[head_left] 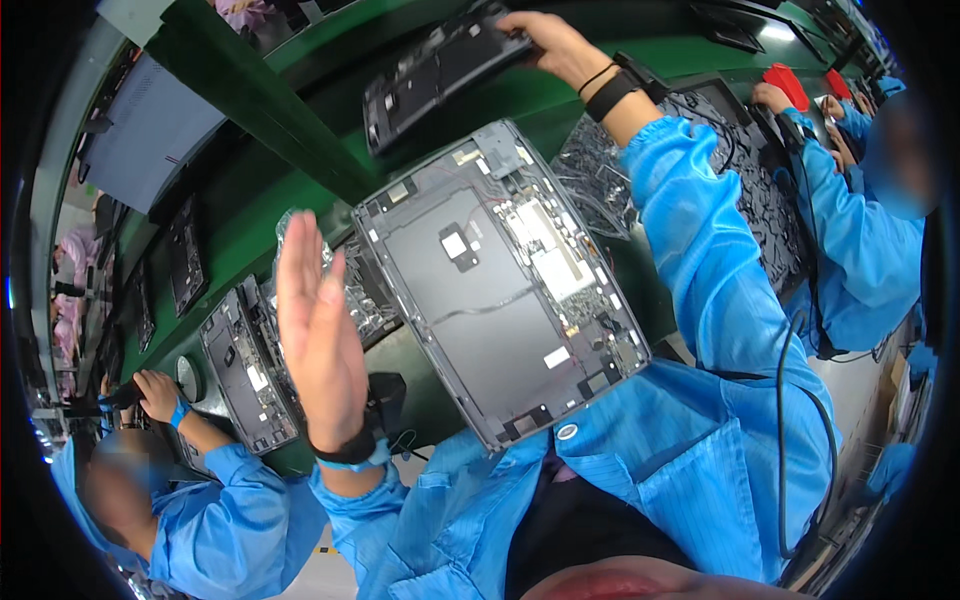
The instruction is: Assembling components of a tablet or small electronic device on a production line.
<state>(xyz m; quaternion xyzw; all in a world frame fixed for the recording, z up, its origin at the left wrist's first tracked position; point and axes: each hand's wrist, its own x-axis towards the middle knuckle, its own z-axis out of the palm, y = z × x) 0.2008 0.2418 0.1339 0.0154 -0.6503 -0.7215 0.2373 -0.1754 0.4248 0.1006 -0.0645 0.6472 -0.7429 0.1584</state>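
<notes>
In front of my chest lies an opened tablet-like device, with its black battery, a silver-shielded circuit board and thin cables exposed. My left hand is raised beside its left edge, fingers stretched out, holding nothing. At the far side of the bench, my right hand grips the right end of a second dark device shell, which is tilted. The fingers beneath that shell are partly hidden. A black strap circles each of my wrists.
Clear plastic bags lie right of the opened device. A black tray of dark parts stands farther right. Another opened device is at left. A green post crosses the back. Co-workers in blue sit left and right.
</notes>
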